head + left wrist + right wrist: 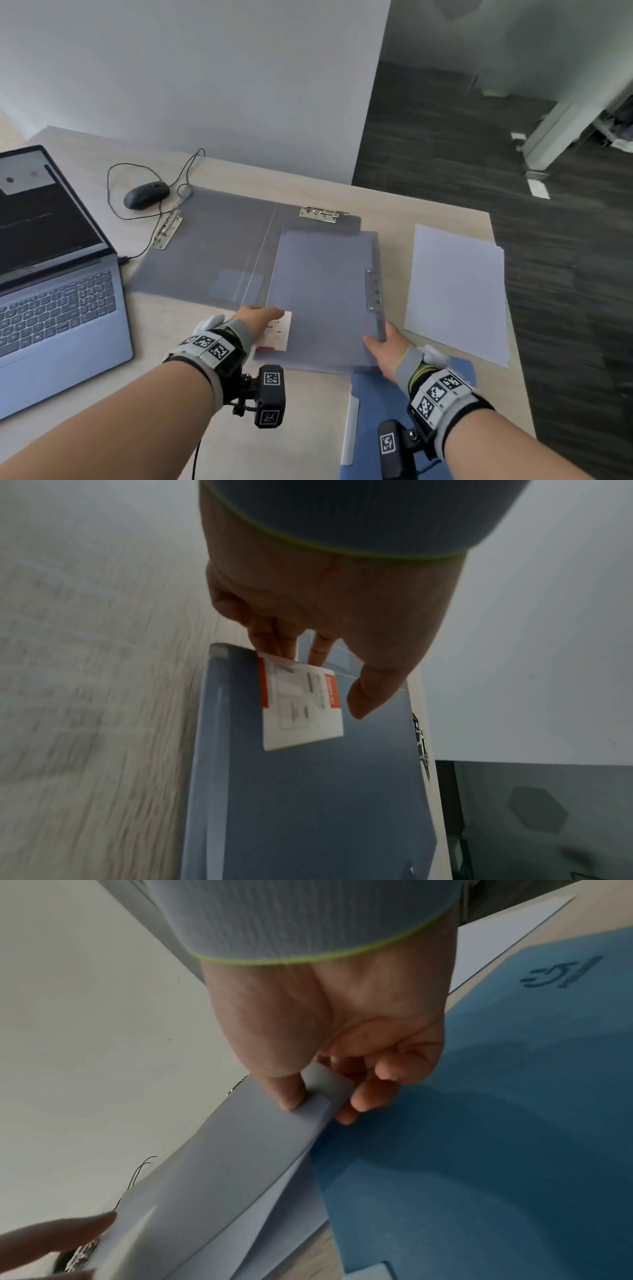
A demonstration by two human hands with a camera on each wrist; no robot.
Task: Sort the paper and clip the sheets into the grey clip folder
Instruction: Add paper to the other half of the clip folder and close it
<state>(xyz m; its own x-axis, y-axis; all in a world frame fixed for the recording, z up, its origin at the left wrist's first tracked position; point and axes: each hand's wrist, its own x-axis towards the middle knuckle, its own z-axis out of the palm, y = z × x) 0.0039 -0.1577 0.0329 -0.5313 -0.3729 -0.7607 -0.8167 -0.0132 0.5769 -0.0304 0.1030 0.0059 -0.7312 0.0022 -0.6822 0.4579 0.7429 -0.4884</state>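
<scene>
An open grey clip folder point(212, 246) lies flat on the desk, with metal clips at its far left point(168, 229) and far middle point(323, 214). Over its right half I hold a closed grey folder point(325, 301) with a white and red label point(279, 330). My left hand point(260, 317) pinches its near left corner beside the label point(301, 704), thumb on top. My right hand point(383, 346) pinches the near right corner point(322, 1096), thumb over the cover and fingers under it. White sheets point(274, 1218) show beneath the cover. A stack of white paper point(455, 294) lies to the right.
A blue folder point(376, 411) lies under my right wrist at the desk's near edge. A laptop point(51, 291) stands open at the left, with a wired black mouse point(145, 195) behind it. The desk's right edge point(507, 308) drops to dark floor.
</scene>
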